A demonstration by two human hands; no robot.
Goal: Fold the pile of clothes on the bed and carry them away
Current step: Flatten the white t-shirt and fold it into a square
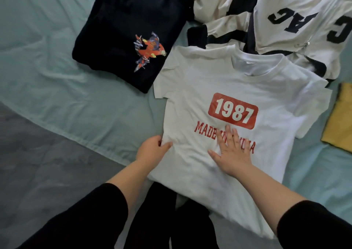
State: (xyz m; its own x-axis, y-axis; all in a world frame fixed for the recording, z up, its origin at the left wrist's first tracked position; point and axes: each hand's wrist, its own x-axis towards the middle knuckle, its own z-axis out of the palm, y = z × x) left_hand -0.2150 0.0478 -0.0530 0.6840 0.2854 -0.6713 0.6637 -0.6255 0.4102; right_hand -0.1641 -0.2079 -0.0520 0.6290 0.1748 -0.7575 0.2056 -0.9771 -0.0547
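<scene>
A white T-shirt (200,89) with a red "1987" print lies spread flat, front up, on the pale green bed sheet (57,68). My left hand (152,149) pinches the shirt's left side edge, thumb on top. Flat on the red lettering below the print, my right hand (232,153) presses with straight fingers. A folded dark navy garment (122,24) with an orange figure print lies to the upper left. At the upper right sits a crumpled white and navy zip jacket (297,20) with large letters.
A yellow garment (341,119) lies at the right edge. The sheet's hem runs diagonally at the lower left, with a grey cover (42,168) below it. My black-clad legs (171,220) are at the bottom, under the shirt's hem.
</scene>
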